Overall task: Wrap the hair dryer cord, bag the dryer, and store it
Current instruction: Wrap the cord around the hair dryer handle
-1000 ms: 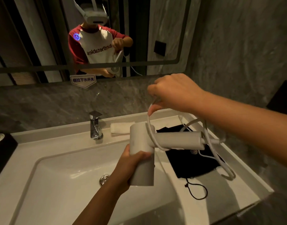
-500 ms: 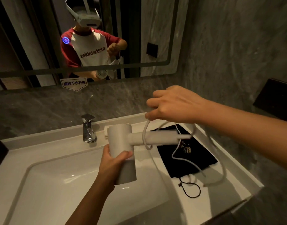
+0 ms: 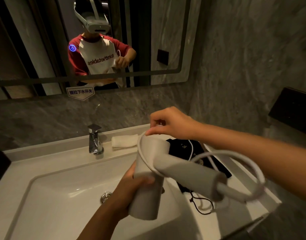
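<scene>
Head view: white sink (image 3: 50, 187) below grey marble wall (image 3: 235, 66)

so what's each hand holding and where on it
Left hand grips the hair dryer by its barrel; right hand pinches the cord near the barrel's top.

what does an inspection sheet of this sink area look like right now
surface: white vanity counter with sunken basin, bare of things.
job's things: white hair dryer held over the basin; black drawstring bag flat on the counter behind it.
clutter: folded towel beside the faucet.
grippers: left hand grips the dryer barrel; right hand pinches the cord at the barrel's top.
cables: white cord looped once around the barrel, the rest in a loose loop.
surroundings: mirror, grey marble wall.
</scene>
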